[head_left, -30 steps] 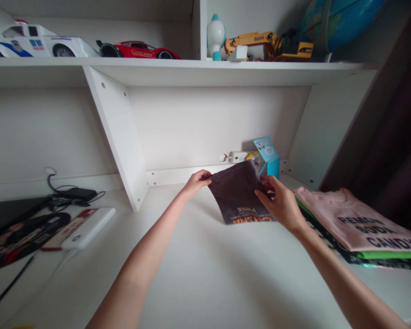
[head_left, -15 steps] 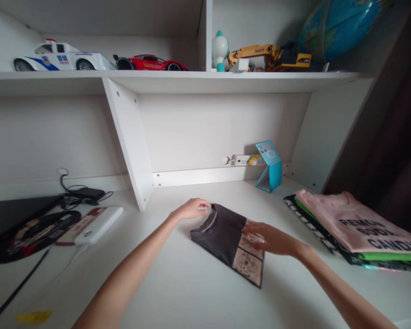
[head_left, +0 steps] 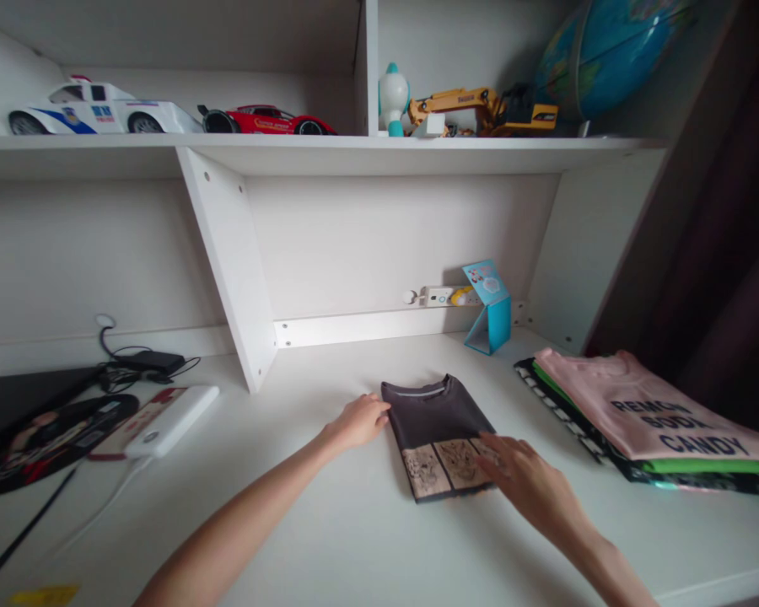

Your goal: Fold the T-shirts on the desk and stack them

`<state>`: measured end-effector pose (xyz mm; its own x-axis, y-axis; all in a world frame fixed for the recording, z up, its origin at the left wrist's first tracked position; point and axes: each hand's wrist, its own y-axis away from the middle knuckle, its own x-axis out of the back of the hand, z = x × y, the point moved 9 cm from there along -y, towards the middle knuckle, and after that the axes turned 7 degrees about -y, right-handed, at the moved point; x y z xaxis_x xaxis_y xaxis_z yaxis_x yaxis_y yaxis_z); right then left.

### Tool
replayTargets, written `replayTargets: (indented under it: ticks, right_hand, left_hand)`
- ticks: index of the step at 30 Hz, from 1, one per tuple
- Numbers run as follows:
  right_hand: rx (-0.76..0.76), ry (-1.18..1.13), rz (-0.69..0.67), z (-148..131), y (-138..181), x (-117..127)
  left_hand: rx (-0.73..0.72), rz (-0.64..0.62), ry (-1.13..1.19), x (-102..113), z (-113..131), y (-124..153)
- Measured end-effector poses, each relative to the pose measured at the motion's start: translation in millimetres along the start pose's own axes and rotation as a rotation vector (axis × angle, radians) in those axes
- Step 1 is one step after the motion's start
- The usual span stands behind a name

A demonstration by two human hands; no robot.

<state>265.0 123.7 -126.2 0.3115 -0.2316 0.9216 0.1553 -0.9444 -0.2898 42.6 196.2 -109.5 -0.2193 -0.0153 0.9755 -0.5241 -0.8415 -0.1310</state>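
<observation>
A dark grey folded T-shirt (head_left: 439, 421) lies flat on the desk, its neckline facing the back and a tan printed panel with black drawings across its near part. My left hand (head_left: 358, 419) is at the shirt's upper left edge, fingers closed together with their tips on the fabric. My right hand (head_left: 528, 476) rests over the lower right corner, its fingers stretched apart on the print. That corner is partly hidden under the right hand.
On the right is a stack of folded clothes, a pink shirt (head_left: 670, 405) on top. A blue desk calendar (head_left: 497, 324) stands by a power strip (head_left: 435, 296). A white power strip (head_left: 172, 421), black adapter (head_left: 155, 362) and cables lie left. A shelf divider (head_left: 224, 270) rises behind my left hand.
The folded T-shirt has turned so its neckline now faces the back and its print faces me. My left hand has come onto its left edge; my right hand has shifted right and nearer.
</observation>
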Motion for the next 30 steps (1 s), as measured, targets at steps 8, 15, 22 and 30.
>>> replayTargets:
  ticks: [8, 15, 22, 30]
  right_hand:
    - [-0.137, -0.115, -0.064, 46.9, -30.6, -9.6]
    - [-0.124, -0.255, -0.061, 48.7, -31.1, -8.1]
    - [-0.1, -0.326, 0.09, 87.5, -26.7, 59.9]
    - [-0.39, -0.124, 0.513, 240.8, -23.6, 214.1]
  left_hand:
    - [0.191, 0.04, 0.348, -15.1, 21.4, 2.7]
    - [0.419, 0.059, 0.922, -38.1, 21.3, 0.2]
    - [0.254, 0.113, 0.995, -13.9, 86.5, -42.3]
    - [-0.013, 0.331, 0.96, 32.6, 209.4, -180.6]
